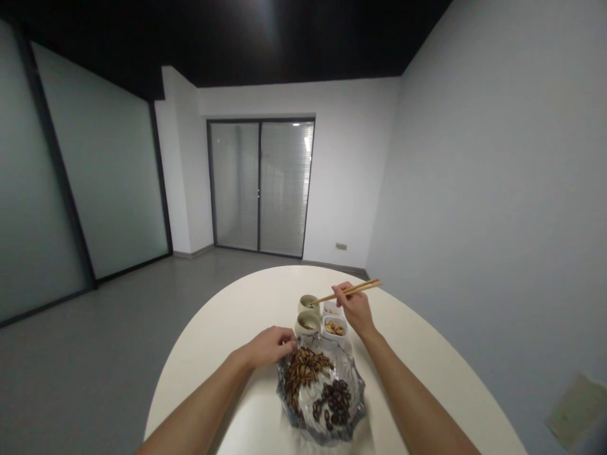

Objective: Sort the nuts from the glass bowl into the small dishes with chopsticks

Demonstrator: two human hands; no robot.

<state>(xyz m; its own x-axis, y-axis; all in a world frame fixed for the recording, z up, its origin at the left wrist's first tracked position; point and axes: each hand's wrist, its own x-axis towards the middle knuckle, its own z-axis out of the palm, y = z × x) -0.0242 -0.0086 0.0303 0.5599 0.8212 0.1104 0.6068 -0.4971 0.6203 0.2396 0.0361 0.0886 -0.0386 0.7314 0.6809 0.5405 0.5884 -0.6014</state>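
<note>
My right hand (pixel 353 307) holds a pair of wooden chopsticks (pixel 359 287), their tips reaching into the farther pale green cup (pixel 308 299). Small dark bits lie inside that cup. A second pale green cup (pixel 307 323) stands just nearer, with a little something at its bottom. With curled fingers, my left hand (pixel 275 345) grips the upper left rim of a scalloped clear glass bowl (pixel 358 366). Brown striped seeds (pixel 307 370) fill its left part, and dark reddish-brown dates or beans (pixel 336 402) lie at its lower right.
Beside the cups, a white square dish (pixel 334 327) holds tan nuts, and another white dish (pixel 332 308) behind it holds pale pieces. Everything stands on a round white table (pixel 208 354). A grey wall (pixel 488 189) runs along the right; glass doors (pixel 260 189) are at the back.
</note>
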